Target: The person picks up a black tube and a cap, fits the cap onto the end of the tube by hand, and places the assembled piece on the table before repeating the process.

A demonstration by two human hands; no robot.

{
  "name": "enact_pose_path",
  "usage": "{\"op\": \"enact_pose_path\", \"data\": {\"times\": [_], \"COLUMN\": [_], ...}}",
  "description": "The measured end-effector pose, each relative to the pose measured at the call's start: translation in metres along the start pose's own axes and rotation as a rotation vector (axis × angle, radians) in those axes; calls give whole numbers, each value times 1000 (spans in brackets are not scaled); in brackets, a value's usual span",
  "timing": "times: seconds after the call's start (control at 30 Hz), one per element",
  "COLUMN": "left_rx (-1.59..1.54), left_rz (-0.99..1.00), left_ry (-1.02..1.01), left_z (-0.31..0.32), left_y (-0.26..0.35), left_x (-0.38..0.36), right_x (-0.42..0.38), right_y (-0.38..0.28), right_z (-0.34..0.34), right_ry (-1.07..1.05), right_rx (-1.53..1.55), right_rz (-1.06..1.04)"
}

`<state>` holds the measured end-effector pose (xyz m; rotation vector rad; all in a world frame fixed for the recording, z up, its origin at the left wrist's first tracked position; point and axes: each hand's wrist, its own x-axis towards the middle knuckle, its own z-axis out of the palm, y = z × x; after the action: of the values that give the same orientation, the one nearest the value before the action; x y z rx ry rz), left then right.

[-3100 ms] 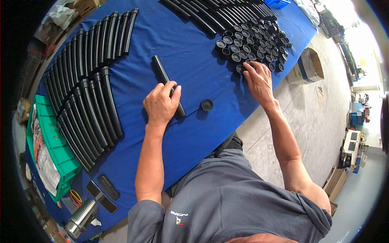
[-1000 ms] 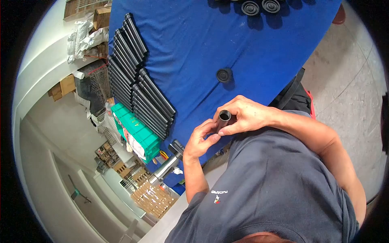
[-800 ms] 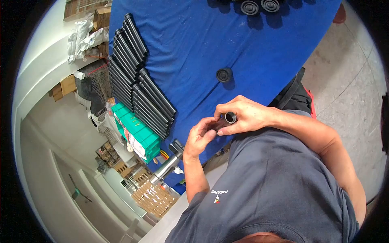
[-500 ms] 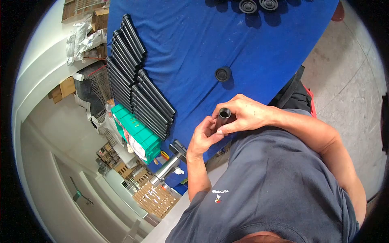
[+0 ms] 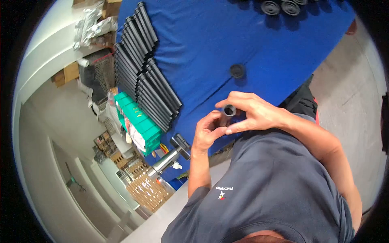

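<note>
A dark tube [image 5: 228, 113] stands roughly upright between my hands, its round open end facing up at me. My right hand [image 5: 255, 113] curls around it from the right, with thumb and fingers on either side of the tube. From the left, my left hand [image 5: 206, 131] grips the same tube lower down, thumb tip close to the right thumb. The tube's lower part is hidden by the hands and slightly blurred. Just beyond the hands, a round black ribbed cap [image 5: 237, 71] sits on the blue cloth [image 5: 202, 52].
Rows of black tubes [image 5: 150, 85] lie on the cloth at the left. A green crate [image 5: 139, 125] stands beside them, near a metal cylinder with a black end piece [image 5: 166, 160]. Several round black parts [image 5: 270, 7] gather at the far edge.
The view has shifted, so the table and its contents appear a little further right. Both hands keep hold of the tube, and the right fingers have lifted and spread slightly around its top.
</note>
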<state>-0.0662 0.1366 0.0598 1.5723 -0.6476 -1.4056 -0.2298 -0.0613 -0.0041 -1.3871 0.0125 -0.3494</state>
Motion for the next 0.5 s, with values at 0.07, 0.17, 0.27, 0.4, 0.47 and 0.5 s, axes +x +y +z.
{"op": "enact_pose_path", "data": {"times": [0.07,0.17,0.27,0.4,0.47,0.5], "left_rx": [-164,-466,-680,-595,-337,-160], "left_rz": [220,406,275,-193,-263,-211], "left_ry": [182,215,402,478,383,419], "left_z": [17,15,22,18,7,9], "left_y": [8,12,6,-11,-22,-23], "left_x": [5,4,-4,-10,-25,-26], "right_x": [1,3,4,0,-3,-3], "right_y": [2,-2,4,2,5,4], "right_z": [5,1,4,8,8,7], "right_ry": [26,-54,-22,36,40,40], "right_rx": [-98,-61,-60,-65,-89,-93], "right_rz": [-92,-27,-89,-87,-64,-51]}}
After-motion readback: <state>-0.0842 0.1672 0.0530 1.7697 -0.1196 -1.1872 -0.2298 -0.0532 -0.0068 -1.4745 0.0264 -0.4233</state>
